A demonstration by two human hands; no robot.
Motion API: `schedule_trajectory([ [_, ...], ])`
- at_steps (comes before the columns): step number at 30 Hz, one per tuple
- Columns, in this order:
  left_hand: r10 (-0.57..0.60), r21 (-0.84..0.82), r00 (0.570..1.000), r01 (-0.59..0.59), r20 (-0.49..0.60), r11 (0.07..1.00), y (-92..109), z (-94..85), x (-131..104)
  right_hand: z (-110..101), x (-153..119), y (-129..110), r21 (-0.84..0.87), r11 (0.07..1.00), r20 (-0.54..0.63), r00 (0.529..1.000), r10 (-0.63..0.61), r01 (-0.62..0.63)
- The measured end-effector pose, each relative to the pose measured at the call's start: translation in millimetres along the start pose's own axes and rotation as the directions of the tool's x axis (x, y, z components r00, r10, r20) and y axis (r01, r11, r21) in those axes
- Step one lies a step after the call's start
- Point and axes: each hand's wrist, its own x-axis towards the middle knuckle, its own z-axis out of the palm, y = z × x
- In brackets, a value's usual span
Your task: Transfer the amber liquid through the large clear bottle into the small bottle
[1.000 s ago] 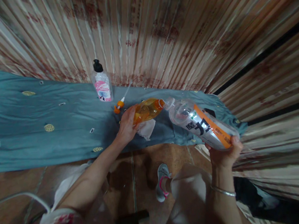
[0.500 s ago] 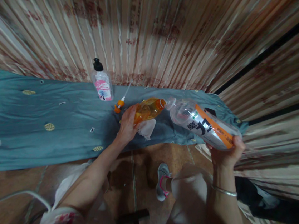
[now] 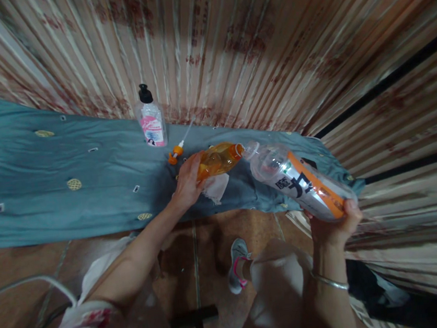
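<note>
My left hand [image 3: 188, 182] is closed around an orange see-through bottle [image 3: 220, 160], tilted almost flat with its neck toward the right. Its mouth meets the mouth of a large clear plastic bottle [image 3: 301, 181], or nearly so; I cannot tell whether they touch. That bottle has a silver and orange label, slants down to the right, and is held near its base by my right hand [image 3: 334, 224]. An orange pump top [image 3: 176, 152] with a thin tube lies just beyond my left hand. White tissue [image 3: 216, 187] shows beneath the orange bottle.
A clear bottle [image 3: 152, 121] with a black pump and pink label stands at the back. Teal patterned cloth [image 3: 101, 177] covers the long surface. Pleated curtains [image 3: 173, 43] hang behind and at right. A dark object [image 3: 308, 163] lies behind the large bottle.
Both bottles keep their mouth-to-mouth position in my hands. The whole view has shifted very slightly; nothing has been taken up or let go.
</note>
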Motion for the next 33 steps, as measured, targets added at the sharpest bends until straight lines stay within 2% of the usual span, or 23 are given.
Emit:
schedule_trajectory([
  [8,0.004,0.008,1.000,-0.004,0.009,1.000,0.9,-0.6,1.1,-0.4,-1.3,-1.8,0.024,0.999,0.009,0.999,0.035,-0.035],
  [16,-0.016,-0.011,1.000,0.016,0.009,1.000,1.8,-0.9,2.4,5.3,-1.9,-6.5,0.006,1.000,0.018,1.000,0.012,-0.012],
  [33,0.003,-0.010,1.000,-0.003,-0.004,1.000,1.0,0.5,1.4,1.2,-1.1,-3.8,0.009,1.000,0.016,1.000,0.021,-0.022],
])
